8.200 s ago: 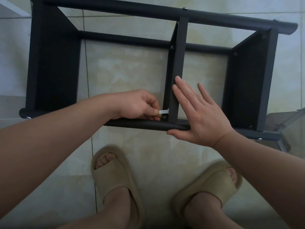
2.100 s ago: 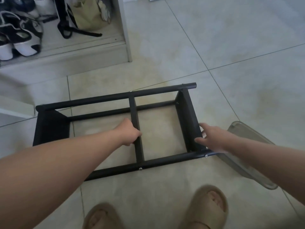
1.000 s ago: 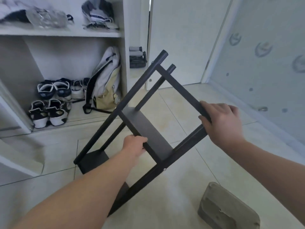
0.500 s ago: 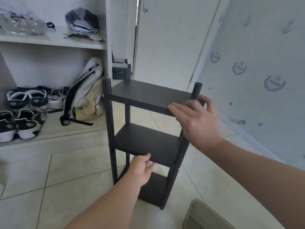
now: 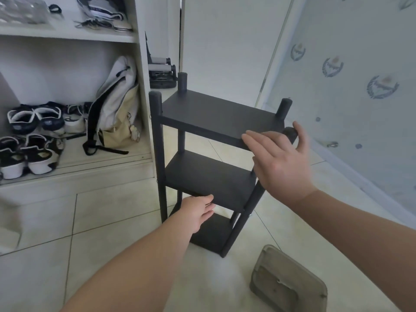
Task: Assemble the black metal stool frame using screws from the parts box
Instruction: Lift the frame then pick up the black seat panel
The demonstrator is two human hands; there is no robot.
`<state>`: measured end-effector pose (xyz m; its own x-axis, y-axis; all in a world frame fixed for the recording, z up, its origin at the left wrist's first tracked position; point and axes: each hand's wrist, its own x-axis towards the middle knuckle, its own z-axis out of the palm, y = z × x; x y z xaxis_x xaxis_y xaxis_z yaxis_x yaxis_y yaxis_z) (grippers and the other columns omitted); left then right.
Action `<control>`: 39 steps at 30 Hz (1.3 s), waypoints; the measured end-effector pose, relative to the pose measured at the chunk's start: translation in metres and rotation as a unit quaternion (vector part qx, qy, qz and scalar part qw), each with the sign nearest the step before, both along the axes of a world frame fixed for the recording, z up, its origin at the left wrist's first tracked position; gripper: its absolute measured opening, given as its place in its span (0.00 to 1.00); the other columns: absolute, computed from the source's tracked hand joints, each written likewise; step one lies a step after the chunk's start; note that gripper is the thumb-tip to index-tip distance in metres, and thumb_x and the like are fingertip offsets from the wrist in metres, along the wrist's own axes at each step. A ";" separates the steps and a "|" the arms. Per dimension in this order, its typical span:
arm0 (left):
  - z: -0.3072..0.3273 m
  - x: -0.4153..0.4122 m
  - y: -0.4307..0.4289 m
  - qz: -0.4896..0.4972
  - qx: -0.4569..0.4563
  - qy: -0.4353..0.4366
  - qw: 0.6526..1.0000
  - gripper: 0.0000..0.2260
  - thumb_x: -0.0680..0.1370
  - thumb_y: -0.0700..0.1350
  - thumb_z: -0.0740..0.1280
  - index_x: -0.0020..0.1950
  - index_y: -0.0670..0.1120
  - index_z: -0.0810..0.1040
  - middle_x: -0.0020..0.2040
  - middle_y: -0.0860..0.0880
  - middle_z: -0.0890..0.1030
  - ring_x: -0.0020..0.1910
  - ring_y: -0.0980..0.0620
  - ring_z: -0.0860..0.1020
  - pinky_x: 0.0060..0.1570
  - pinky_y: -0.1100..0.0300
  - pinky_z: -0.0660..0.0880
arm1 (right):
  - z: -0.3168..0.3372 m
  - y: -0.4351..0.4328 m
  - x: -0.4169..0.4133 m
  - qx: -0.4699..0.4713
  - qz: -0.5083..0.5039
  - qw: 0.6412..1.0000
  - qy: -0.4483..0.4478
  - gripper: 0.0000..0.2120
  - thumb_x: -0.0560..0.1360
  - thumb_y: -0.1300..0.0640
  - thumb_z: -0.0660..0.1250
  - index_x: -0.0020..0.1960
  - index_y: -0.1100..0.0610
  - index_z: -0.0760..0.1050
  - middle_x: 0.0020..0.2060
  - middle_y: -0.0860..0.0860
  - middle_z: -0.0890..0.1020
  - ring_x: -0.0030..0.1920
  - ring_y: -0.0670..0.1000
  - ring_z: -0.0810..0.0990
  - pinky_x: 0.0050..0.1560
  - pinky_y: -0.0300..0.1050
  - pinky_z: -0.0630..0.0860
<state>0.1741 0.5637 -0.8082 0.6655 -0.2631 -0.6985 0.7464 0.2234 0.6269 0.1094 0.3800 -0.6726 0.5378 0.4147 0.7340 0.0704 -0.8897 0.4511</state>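
The black stool frame [image 5: 209,179] stands upright on the tiled floor [image 5: 108,221], just in front of an open shoe cupboard [image 5: 144,52]. It is judged to be stiff and rather light for its size. Being tall and narrow, it could be tipped easily, and the smooth painted metal may slip in a palm. It is best taken by the round posts [image 5: 155,102] or by the front edge of a plate, one hold low and one high. The right hand [image 5: 279,163] is held spread, fingers straight, at the front right corner of the top plate [image 5: 216,113]; whether it touches cannot be told. The left hand [image 5: 195,212] is relaxed, its straight fingers laid at the front edge of the middle plate [image 5: 191,174]. By count there are one frame, three plates and four posts. One grey plastic box [image 5: 288,284], probably the parts box, lies on the floor near the frame but apart from it, and one backpack [image 5: 117,104] is in the cupboard.
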 end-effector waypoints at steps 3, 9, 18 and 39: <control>0.014 -0.009 0.010 -0.049 0.045 -0.007 0.998 0.09 0.80 0.40 0.69 0.59 0.39 0.77 0.51 0.45 0.84 0.53 0.50 0.84 0.51 0.56 0.81 | -0.001 0.005 -0.011 0.014 -0.023 0.999 0.047 0.24 0.73 0.66 0.65 0.69 0.59 0.76 0.65 0.51 0.80 0.59 0.56 0.80 0.73 0.73 0.54; 0.043 -0.039 0.041 -0.228 0.306 -0.235 0.894 0.20 0.79 0.50 0.65 0.71 0.47 0.70 0.59 0.46 0.80 0.55 0.48 0.80 0.50 0.57 0.75 | 0.014 0.037 -0.043 0.075 -0.080 0.982 0.154 0.32 0.71 0.59 0.73 0.74 0.59 0.71 0.72 0.55 0.75 0.72 0.61 0.72 0.73 0.76 0.53; 0.055 -0.091 0.139 -0.302 0.562 -0.460 0.617 0.26 0.81 0.62 0.57 0.77 0.56 0.58 0.80 0.51 0.60 0.80 0.43 0.51 0.74 0.43 0.52 | -0.029 0.106 -0.106 0.150 -0.098 0.936 0.302 0.34 0.78 0.46 0.68 0.80 0.53 0.61 0.78 0.51 0.66 0.79 0.59 0.61 0.75 0.72 0.49; -0.091 -0.113 0.197 -0.438 0.590 -0.182 0.654 0.34 0.82 0.66 0.48 0.82 0.54 0.40 0.83 0.49 0.41 0.80 0.43 0.36 0.77 0.39 0.39 | -0.196 0.166 -0.049 0.066 -0.102 0.729 0.673 0.34 0.83 0.37 0.46 0.82 0.48 0.37 0.82 0.48 0.44 0.82 0.57 0.42 0.76 0.70 0.41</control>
